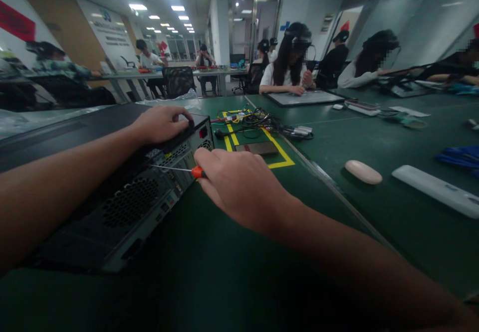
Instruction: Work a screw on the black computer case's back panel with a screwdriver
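Note:
A black desktop computer case (93, 137) lies on its side on the green table (209, 267), its rear panel (157, 192) with vents and ports facing me. My left hand (160, 122) rests on the case's top far corner, fingers curled over the edge. My right hand (239, 185) is closed on a screwdriver (183, 170) with an orange collar; its thin metal shaft points left and its tip touches the upper part of the rear panel.
A yellow-taped rectangle (279, 152) holds a tangle of cables (254, 120) and a dark flat part. A white mouse (362, 171) and white keyboard (434, 190) lie to the right. Several people sit at far tables, one at a flat panel (305, 97).

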`<action>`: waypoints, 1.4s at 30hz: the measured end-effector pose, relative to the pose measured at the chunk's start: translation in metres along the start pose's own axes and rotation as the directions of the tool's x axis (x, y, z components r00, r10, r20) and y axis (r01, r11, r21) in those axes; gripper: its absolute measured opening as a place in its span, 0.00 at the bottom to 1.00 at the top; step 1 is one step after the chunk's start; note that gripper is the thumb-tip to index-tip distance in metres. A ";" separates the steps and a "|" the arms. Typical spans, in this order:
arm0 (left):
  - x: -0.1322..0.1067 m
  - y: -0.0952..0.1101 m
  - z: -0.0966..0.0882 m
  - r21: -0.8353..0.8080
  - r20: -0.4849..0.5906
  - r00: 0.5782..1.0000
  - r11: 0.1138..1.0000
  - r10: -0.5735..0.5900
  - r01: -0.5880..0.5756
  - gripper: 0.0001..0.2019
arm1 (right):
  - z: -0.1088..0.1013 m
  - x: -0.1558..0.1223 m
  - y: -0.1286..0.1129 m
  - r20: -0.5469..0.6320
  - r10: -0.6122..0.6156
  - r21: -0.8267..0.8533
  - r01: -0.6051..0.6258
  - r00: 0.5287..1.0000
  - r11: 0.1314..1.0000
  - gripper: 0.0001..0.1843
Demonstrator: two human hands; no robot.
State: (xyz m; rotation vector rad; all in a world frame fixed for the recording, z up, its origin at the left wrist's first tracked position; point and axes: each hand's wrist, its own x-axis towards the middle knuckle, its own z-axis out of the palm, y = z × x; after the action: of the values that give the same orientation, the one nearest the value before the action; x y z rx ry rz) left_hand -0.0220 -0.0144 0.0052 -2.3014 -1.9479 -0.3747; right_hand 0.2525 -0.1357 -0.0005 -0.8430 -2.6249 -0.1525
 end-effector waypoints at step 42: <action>-0.001 0.002 0.000 -0.021 0.004 1.000 1.000 -0.004 0.004 0.26 | 0.006 0.001 -0.005 0.017 0.061 0.024 -0.062 0.998 0.998 0.20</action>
State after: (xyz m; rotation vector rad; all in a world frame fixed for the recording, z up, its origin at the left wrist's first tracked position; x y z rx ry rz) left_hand -0.0201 -0.0155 0.0054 -2.3126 -1.9600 -0.3932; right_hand 0.2466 -0.1379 -0.0052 -0.9194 -2.6072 -0.0973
